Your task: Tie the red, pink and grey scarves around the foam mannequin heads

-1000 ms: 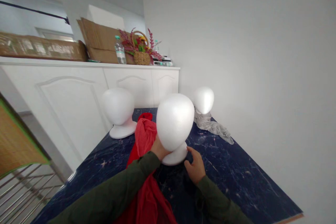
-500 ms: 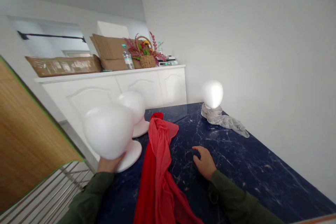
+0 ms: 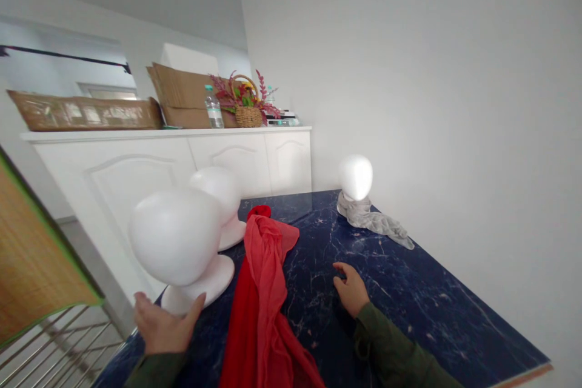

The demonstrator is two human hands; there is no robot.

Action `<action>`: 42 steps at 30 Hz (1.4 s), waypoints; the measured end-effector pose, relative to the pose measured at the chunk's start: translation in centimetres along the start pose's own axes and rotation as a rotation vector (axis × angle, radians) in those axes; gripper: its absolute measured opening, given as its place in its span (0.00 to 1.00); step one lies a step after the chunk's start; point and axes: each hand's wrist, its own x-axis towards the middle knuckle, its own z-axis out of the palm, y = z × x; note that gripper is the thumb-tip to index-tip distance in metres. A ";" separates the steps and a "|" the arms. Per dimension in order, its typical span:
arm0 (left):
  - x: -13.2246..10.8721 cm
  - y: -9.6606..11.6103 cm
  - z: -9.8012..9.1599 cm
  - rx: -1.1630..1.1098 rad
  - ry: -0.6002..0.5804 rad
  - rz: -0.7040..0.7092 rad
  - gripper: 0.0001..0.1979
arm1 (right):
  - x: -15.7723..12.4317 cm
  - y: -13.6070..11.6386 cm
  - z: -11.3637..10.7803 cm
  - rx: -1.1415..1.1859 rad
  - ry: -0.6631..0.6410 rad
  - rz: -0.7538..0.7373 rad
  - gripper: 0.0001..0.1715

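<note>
On a blue bench [image 3: 422,303], left of the long red cloth [image 3: 265,273] it has just crossed, the nearest white mannequin head [image 3: 175,236] stands released by the left hand [image 3: 164,326], fingers spread, freeing both hands (the right hand [image 3: 352,292] curls loosely, empty).

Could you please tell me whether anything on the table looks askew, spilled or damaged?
Nothing looks spilled or damaged, but the nearest white head stands close to the left edge of the table, which looks slightly precarious; I cannot tell whether it overhangs.
</note>
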 end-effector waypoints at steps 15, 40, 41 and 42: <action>-7.1 10.9 4.4 -0.364 -1.101 0.850 0.21 | 13.8 5.8 -2.3 -0.500 0.485 -0.230 0.24; -6.2 11.0 4.3 -0.480 -1.180 0.746 0.18 | 15.5 4.4 -3.7 -0.230 0.484 0.201 0.28; -6.2 10.9 4.3 -0.486 -1.172 0.739 0.18 | 14.5 3.8 -3.8 -0.200 0.493 0.194 0.28; -6.3 10.9 4.3 -0.491 -1.163 0.732 0.18 | 13.4 3.1 -4.0 -0.171 0.493 0.181 0.28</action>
